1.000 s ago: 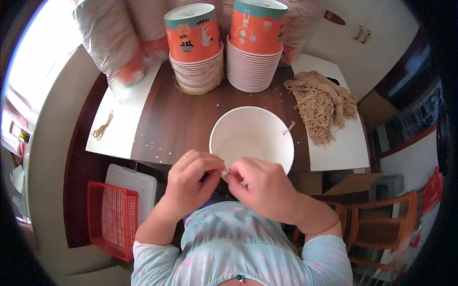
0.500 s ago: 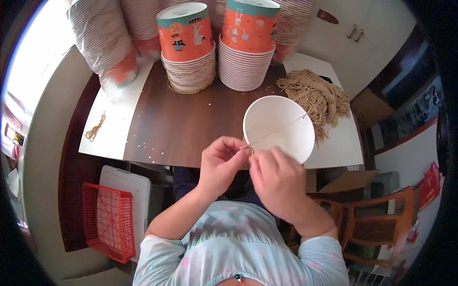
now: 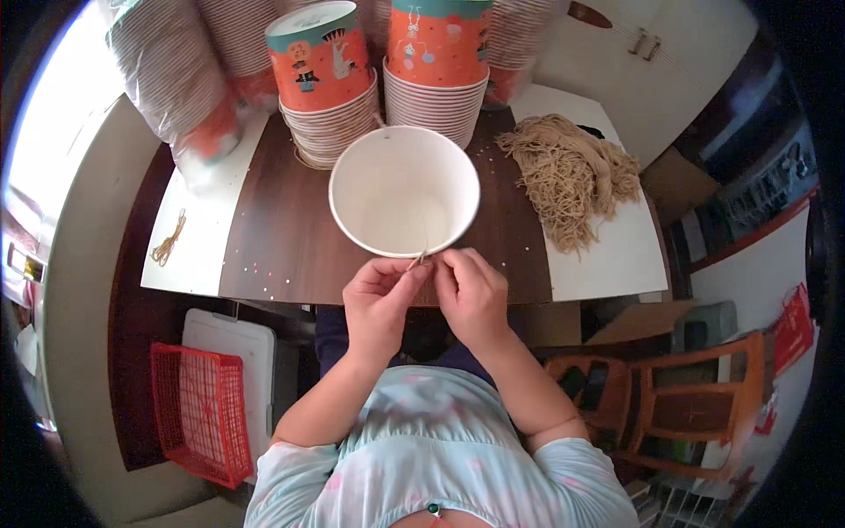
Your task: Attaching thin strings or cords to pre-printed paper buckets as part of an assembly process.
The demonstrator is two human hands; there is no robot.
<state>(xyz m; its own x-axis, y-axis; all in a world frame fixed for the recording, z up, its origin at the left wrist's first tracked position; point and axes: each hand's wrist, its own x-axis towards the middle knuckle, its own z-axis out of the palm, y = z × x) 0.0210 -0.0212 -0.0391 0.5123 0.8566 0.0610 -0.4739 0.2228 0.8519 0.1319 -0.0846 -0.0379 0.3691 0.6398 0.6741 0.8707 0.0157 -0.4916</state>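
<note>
A white paper bucket [image 3: 405, 189] faces me with its open mouth, near the front edge of the table. At its near rim a thin tan cord [image 3: 422, 258] is pinched. My left hand [image 3: 380, 304] closes thumb and finger on the cord just left of the rim's lowest point. My right hand [image 3: 472, 295] is closed beside it, its fingertips pinching at the same cord. A short bit of cord runs up inside the bucket wall. On the far rim a small hole shows. The exact shape of the cord between my fingertips is too small to tell.
Two stacks of orange and teal printed buckets [image 3: 321, 66] stand behind, with plastic-wrapped stacks [image 3: 167, 79] around them. A heap of tan cords [image 3: 576, 172] lies at right, a small cord bundle [image 3: 169, 239] at left. Below are a red basket [image 3: 201, 414] and a wooden chair [image 3: 682, 414].
The bucket has shifted left and turned. The cord stretched across its mouth no longer shows there. My right hand has moved left and up, close beside my left at the near rim.
</note>
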